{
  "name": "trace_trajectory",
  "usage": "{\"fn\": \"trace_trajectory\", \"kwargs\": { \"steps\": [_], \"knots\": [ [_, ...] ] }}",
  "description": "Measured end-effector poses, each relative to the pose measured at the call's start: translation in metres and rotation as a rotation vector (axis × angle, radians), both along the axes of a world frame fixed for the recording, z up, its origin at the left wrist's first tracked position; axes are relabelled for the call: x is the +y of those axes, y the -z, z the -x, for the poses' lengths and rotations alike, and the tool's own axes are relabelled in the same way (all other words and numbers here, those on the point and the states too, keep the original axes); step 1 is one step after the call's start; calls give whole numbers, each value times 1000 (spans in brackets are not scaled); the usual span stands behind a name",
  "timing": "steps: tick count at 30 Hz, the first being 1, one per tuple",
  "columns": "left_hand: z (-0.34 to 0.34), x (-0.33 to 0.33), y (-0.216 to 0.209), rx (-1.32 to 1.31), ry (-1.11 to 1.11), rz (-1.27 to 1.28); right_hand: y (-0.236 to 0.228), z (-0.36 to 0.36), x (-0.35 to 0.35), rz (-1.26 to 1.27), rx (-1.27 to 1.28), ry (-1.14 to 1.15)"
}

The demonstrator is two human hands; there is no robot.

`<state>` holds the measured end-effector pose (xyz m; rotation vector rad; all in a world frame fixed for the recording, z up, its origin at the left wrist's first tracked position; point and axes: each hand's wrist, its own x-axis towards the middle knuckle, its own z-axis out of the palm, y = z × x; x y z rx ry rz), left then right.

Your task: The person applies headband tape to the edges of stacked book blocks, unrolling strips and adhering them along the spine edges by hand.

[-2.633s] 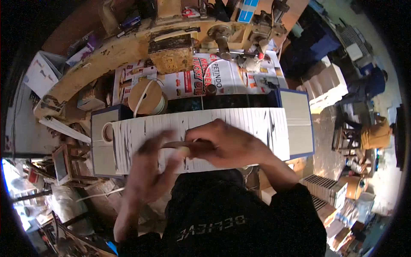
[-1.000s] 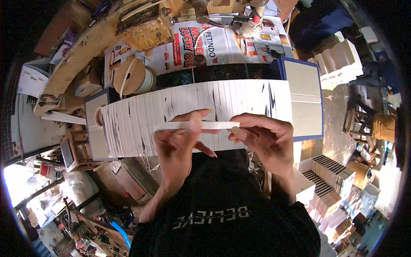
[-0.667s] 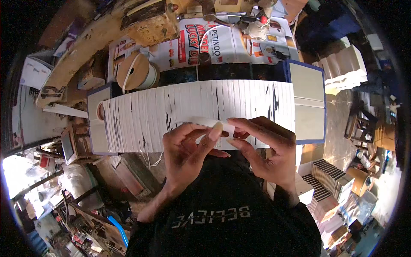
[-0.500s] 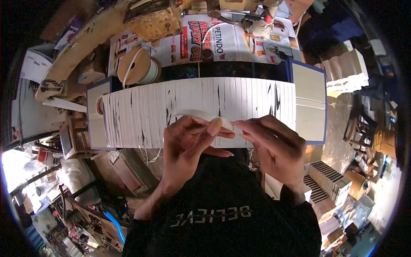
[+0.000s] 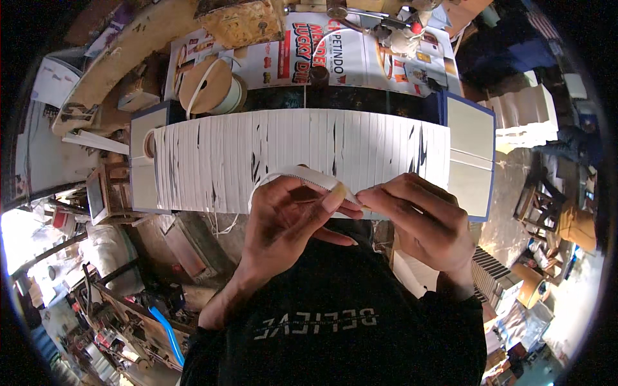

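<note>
A narrow white ribbon (image 5: 312,176) with a dark stitched edge arches over the fingers of my left hand (image 5: 280,222). The thumb presses it against the fingers near its end, and its tail drops behind the wrist side. My right hand (image 5: 428,222) has its thumb and forefinger pinched together at the ribbon's end, beside the left thumb; the fingers hide the very tip. Both hands are in front of a long row of white book blocks (image 5: 290,138) packed side by side, with dark gaps between some of them.
Pale boards with blue edges (image 5: 473,177) flank the row. At the back left stands a cardboard spool (image 5: 201,90) of white ribbon. Behind lies a printed poster (image 5: 270,64), with a worn wooden block (image 5: 241,22) at its edge. Stacked pages (image 5: 524,116) rise at the right.
Both hands have shifted slightly to the right, staying on the ribbon. More of the ribbon's arch now shows above the left hand. The whole view has moved a little.
</note>
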<state>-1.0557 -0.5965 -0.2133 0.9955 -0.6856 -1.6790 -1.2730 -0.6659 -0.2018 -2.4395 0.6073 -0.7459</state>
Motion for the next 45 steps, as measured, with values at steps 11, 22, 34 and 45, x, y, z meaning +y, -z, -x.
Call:
{"fn": "trace_trajectory", "kwargs": {
  "steps": [11, 22, 34, 45],
  "knots": [
    [1, 3, 2, 17, 15, -34, 1, 5, 3, 4, 58, -38],
    [-1, 5, -2, -17, 32, -49, -6, 2, 7, -7, 105, -43],
    [1, 6, -2, -53, 31, -54, -7, 2, 5, -44, 122, -88],
    [-1, 5, -2, -77, 51, -67, -7, 3, 5, -47, 149, -84]
  ]
}}
